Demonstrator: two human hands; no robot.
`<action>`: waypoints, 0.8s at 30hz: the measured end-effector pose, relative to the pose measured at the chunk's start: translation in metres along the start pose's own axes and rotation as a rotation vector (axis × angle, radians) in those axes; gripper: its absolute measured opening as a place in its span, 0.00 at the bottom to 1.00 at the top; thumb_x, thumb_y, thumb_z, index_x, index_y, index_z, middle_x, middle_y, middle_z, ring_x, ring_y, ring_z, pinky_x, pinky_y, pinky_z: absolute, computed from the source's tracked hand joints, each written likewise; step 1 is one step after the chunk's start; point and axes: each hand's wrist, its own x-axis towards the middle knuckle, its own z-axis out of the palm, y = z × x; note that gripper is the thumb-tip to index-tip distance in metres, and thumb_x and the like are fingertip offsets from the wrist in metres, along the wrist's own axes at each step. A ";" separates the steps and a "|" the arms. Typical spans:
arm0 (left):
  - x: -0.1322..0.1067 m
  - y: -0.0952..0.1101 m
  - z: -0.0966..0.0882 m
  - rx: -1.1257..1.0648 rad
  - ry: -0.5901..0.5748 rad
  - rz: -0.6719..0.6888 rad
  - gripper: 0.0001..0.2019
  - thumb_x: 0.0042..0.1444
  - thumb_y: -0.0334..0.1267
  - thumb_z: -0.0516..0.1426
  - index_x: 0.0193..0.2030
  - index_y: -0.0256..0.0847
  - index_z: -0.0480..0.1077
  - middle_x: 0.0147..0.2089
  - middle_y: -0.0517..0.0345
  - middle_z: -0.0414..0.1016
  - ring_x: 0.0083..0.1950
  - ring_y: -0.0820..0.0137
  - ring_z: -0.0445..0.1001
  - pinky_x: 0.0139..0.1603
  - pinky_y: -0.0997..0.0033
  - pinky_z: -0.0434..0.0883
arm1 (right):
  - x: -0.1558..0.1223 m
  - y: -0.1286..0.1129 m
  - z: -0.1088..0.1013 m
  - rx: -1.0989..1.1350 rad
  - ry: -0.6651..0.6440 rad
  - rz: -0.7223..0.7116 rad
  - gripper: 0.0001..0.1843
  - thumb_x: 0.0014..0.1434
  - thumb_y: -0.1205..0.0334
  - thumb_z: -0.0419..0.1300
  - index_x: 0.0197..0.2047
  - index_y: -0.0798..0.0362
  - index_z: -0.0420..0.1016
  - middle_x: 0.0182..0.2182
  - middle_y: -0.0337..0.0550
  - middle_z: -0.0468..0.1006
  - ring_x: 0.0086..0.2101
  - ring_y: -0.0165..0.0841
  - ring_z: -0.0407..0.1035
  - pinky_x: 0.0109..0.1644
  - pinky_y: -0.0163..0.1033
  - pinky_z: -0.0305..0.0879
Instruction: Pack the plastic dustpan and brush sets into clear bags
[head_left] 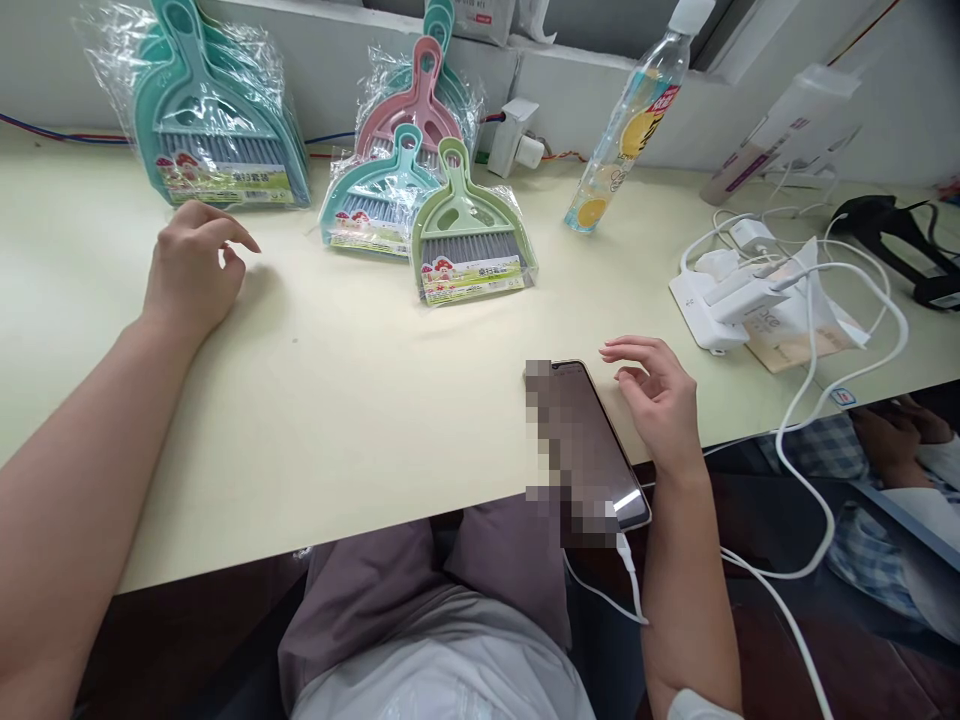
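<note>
My left hand [189,262] rests on the pale table [337,400] with its fingers loosely curled and apart, holding nothing, just in front of a teal dustpan-and-brush set in a plastic bag [214,120]. My right hand [656,400] lies on the table near its front edge, fingers spread, beside a dark smartphone [589,445] that sticks out over the edge with a white cable plugged in. It holds nothing. Further wrapped sets lie at the middle back: a green one [469,235], a teal one [375,195] and a pink one [418,95].
A clear drink bottle [634,115] leans against the back wall. To the right sit a white power strip [724,300] with chargers and trailing white cables, and a black object [896,240] at the far right. Another person's checked sleeve and hand [892,425] show at the right edge.
</note>
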 end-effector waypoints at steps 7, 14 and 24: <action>0.001 0.000 0.001 0.005 0.001 0.007 0.12 0.57 0.30 0.50 0.40 0.39 0.75 0.49 0.52 0.72 0.51 0.66 0.73 0.58 0.63 0.71 | 0.000 0.002 -0.001 0.040 -0.004 0.023 0.20 0.56 0.74 0.52 0.42 0.45 0.79 0.46 0.43 0.75 0.44 0.37 0.72 0.43 0.43 0.69; 0.000 0.000 0.001 0.025 0.001 -0.012 0.12 0.56 0.30 0.50 0.39 0.39 0.75 0.49 0.54 0.72 0.50 0.67 0.74 0.57 0.63 0.72 | 0.000 0.004 -0.002 0.042 -0.016 0.024 0.21 0.55 0.74 0.50 0.43 0.44 0.79 0.47 0.41 0.75 0.44 0.36 0.72 0.41 0.43 0.67; 0.000 -0.003 0.004 -0.022 -0.006 0.014 0.11 0.54 0.29 0.52 0.39 0.37 0.75 0.49 0.53 0.70 0.45 0.70 0.74 0.52 0.64 0.75 | 0.000 0.002 -0.004 -0.092 -0.142 -0.036 0.24 0.58 0.75 0.48 0.41 0.42 0.81 0.49 0.42 0.75 0.53 0.40 0.69 0.46 0.46 0.68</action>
